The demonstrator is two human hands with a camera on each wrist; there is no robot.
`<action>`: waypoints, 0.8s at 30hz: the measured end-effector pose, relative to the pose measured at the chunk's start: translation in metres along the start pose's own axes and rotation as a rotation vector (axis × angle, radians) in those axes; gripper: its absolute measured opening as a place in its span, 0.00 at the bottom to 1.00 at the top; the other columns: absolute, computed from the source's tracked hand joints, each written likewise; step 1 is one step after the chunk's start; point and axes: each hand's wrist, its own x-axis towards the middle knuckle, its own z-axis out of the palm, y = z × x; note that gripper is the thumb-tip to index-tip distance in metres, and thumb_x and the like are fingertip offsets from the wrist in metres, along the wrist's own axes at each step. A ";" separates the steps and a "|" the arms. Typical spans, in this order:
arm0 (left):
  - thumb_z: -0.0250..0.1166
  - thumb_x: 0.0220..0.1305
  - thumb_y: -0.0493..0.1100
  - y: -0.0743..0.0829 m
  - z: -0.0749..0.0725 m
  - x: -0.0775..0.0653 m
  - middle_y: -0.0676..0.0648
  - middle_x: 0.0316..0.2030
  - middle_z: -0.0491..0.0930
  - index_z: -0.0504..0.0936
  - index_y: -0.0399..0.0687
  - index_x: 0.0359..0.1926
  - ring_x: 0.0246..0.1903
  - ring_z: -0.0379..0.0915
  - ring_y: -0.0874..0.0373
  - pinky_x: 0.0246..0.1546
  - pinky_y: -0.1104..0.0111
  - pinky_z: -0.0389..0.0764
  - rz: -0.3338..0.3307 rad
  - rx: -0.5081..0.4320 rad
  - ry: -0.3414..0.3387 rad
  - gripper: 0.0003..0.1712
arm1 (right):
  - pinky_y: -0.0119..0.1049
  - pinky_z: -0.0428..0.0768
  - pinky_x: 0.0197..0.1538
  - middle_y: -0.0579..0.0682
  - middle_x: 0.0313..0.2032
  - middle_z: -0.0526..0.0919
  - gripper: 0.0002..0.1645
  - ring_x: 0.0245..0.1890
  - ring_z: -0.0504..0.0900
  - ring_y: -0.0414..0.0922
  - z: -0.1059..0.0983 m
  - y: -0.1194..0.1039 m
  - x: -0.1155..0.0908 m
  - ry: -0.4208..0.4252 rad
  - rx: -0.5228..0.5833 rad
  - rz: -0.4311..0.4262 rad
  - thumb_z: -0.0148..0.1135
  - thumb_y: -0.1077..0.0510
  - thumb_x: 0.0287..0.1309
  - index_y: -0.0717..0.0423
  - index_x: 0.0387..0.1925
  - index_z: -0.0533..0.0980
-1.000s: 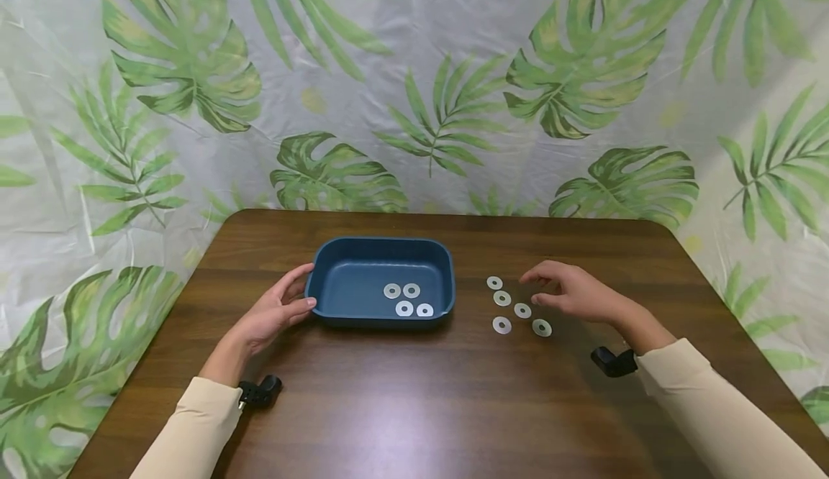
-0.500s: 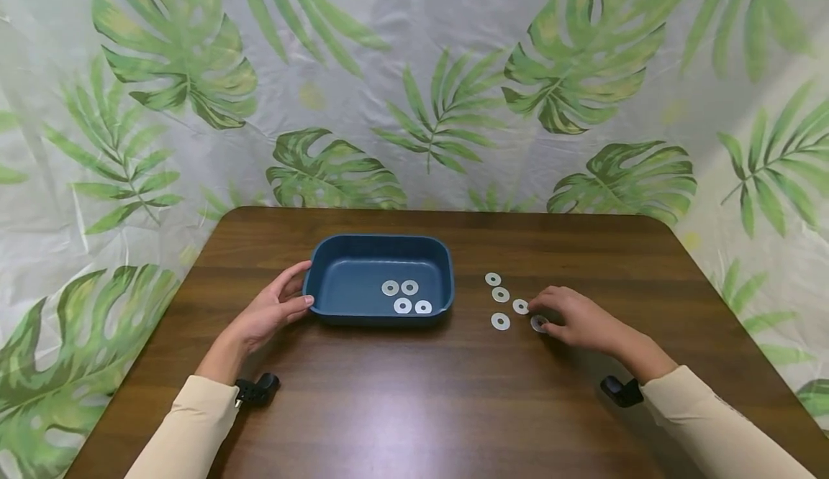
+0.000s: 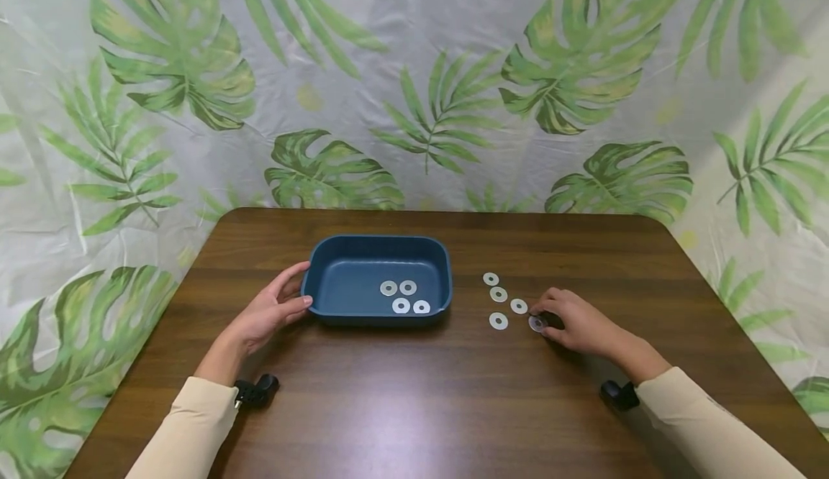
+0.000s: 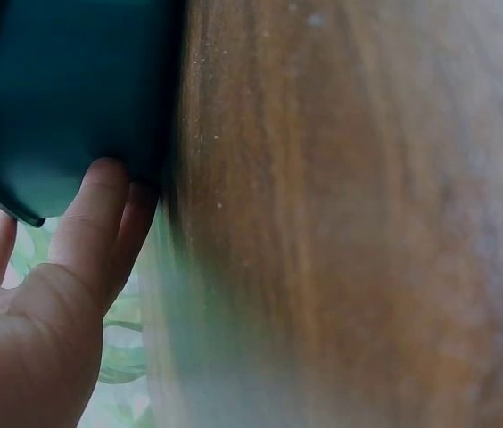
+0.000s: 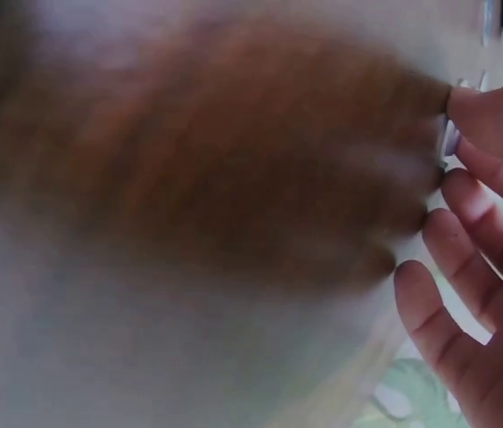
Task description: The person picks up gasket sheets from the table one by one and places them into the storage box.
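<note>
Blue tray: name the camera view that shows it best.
The head view: it shows nearly the whole blue tray, inside included, with four washers in it. The left wrist view shows only part of its outside, touched by the left hand; the right wrist view, just a piece at top right.

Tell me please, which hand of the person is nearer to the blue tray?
The left hand: its fingers touch the left end of the blue tray. The right hand is apart from it, off to its right, with fingertips at a washer.
</note>
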 end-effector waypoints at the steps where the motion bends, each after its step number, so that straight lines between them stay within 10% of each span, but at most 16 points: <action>1: 0.59 0.72 0.41 0.000 0.000 0.000 0.30 0.75 0.50 0.45 0.53 0.79 0.64 0.66 0.45 0.57 0.70 0.77 0.001 0.001 0.002 0.43 | 0.49 0.78 0.48 0.47 0.42 0.81 0.15 0.44 0.79 0.48 0.000 0.000 0.001 -0.005 0.000 0.002 0.72 0.63 0.51 0.54 0.43 0.82; 24: 0.59 0.72 0.41 0.001 -0.002 0.000 0.30 0.75 0.50 0.45 0.52 0.79 0.65 0.66 0.44 0.56 0.72 0.77 0.004 0.002 -0.010 0.43 | 0.31 0.75 0.36 0.44 0.38 0.82 0.19 0.34 0.74 0.34 -0.001 0.004 0.001 -0.090 0.151 0.088 0.68 0.65 0.55 0.57 0.50 0.78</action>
